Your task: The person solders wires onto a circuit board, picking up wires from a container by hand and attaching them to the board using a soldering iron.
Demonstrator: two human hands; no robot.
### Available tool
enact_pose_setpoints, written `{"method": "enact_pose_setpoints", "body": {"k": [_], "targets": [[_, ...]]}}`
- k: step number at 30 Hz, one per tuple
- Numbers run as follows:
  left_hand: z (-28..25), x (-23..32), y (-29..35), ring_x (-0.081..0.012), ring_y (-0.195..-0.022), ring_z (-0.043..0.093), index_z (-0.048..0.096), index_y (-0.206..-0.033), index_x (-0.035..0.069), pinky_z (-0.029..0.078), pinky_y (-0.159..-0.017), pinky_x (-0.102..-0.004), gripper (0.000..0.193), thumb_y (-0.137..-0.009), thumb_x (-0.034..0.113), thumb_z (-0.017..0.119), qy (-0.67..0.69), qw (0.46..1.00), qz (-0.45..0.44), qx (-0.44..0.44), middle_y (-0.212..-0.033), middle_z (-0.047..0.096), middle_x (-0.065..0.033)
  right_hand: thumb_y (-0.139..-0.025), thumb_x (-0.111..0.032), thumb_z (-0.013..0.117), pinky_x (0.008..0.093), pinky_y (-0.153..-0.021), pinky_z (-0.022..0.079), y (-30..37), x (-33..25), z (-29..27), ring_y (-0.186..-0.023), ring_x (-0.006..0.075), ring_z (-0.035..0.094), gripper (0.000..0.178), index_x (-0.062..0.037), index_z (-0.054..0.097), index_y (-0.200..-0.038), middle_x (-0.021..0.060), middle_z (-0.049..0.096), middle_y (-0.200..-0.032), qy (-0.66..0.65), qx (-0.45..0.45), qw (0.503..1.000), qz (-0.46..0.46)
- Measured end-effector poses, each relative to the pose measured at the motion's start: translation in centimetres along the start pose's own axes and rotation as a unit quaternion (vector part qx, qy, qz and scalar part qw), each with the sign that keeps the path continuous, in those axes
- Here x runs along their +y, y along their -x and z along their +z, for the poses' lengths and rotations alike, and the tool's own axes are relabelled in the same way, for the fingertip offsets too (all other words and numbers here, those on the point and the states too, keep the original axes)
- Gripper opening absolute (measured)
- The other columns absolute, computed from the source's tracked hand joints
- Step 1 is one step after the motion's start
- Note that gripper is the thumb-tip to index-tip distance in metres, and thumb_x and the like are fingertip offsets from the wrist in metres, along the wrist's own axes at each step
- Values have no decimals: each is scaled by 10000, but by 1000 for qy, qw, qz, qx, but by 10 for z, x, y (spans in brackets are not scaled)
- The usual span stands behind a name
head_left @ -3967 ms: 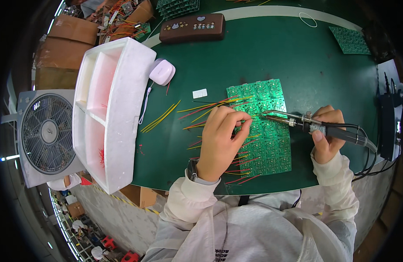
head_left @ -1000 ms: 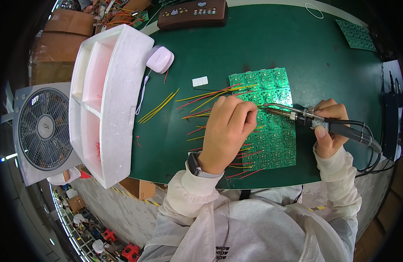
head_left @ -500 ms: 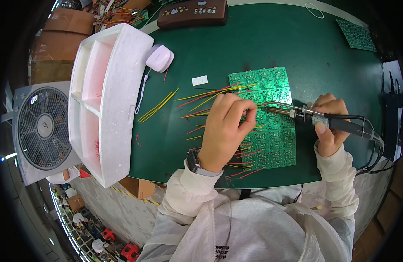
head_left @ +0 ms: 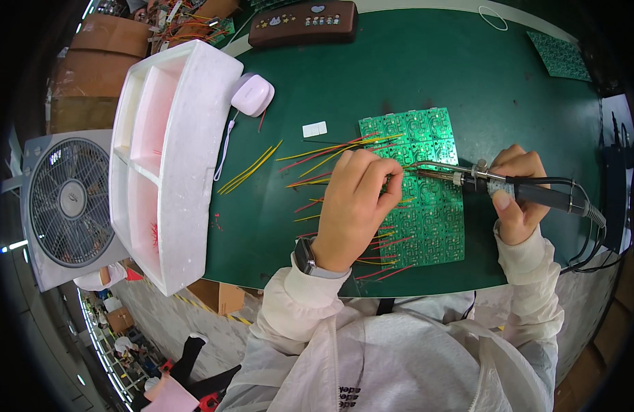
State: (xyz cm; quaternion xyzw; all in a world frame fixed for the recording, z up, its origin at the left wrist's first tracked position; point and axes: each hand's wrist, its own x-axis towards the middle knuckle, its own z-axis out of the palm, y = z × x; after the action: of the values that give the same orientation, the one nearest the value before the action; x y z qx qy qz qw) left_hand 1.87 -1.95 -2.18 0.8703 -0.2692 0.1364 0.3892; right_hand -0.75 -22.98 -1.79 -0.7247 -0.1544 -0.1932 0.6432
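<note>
My right hand (head_left: 520, 196) is closed round a soldering iron (head_left: 489, 184) fitted with a thin metal guide tube. The iron's tip points left and meets the green circuit board panel (head_left: 437, 226) close to my left fingertips. My left hand (head_left: 358, 202), fingers pinched, reaches over the panel's left edge; a short bit of wire shows at the fingertips, and the rest is hidden. Red and yellow wires (head_left: 389, 270) lie in a row along the panel's left side, partly under my left hand. Several loose yellow wires (head_left: 250, 168) rest farther left.
A white foam box (head_left: 186, 165) with compartments holds red wires at left, beside a fan (head_left: 71, 201). Around them are a lilac case (head_left: 252, 95), a white label piece (head_left: 315, 129), a brown pencil case (head_left: 303, 24) and another board (head_left: 561, 56). Black cables (head_left: 583, 237) trail right.
Both hands and the soldering iron stay nearly where they were, with the view shifted very slightly. At the lower left, another person in dark trousers has come into view on the floor.
</note>
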Motion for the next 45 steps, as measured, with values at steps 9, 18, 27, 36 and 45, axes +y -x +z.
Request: {"method": "enact_pose_setpoints", "body": {"k": [9, 18, 27, 36, 45], "targets": [[2, -1, -1, -178, -637, 481, 529, -752, 24, 407, -553, -271, 201, -607, -72, 629, -11, 1000, 16, 10, -717, 475, -51, -684, -154, 598, 254, -523, 337, 1, -2, 3, -591, 140, 429, 235, 31, 484, -773, 92, 482, -664, -4, 17, 1000, 10], [-1, 0, 0, -184, -641, 481, 532, -751, 30, 392, -551, -284, 205, -600, -68, 631, -25, 999, 21, 6, -710, 480, -50, -778, -230, 520, 214, -452, 297, -2, -8, -2, -501, 71, 342, 272, 34, 475, -824, 53, 448, -650, -33, 164, 986, -12], [0, 1, 2, -201, -666, 498, 520, -757, 39, 390, -623, -307, 176, -636, -40, 620, -13, 1000, 8, 19, -715, 488, -55, -862, -166, 489, 182, -448, 270, 26, -9, 12, -538, 63, 354, 287, 35, 478, -1067, -8, 386, -640, -135, 319, 928, 140], [-11, -4, -5, -258, -729, 482, 470, -737, 49, 372, -653, -351, 153, -644, 8, 584, -66, 994, 64, 63, -726, 470, -90, -884, -170, 418, 181, -447, 268, 36, -21, 33, -511, 53, 351, 279, 29, 455, -1075, 8, 411, -608, 44, 309, 948, 65], [-202, -9, 4, -267, -840, 518, 525, -882, 31, 402, -761, -338, 155, -732, 39, 559, -186, 943, -5, 276, -865, 537, -112, -897, -210, 386, 177, -419, 238, 47, -14, 24, -470, 39, 316, 276, 4, 447, -1060, -10, 387, -559, 68, 273, 958, 53]]}}
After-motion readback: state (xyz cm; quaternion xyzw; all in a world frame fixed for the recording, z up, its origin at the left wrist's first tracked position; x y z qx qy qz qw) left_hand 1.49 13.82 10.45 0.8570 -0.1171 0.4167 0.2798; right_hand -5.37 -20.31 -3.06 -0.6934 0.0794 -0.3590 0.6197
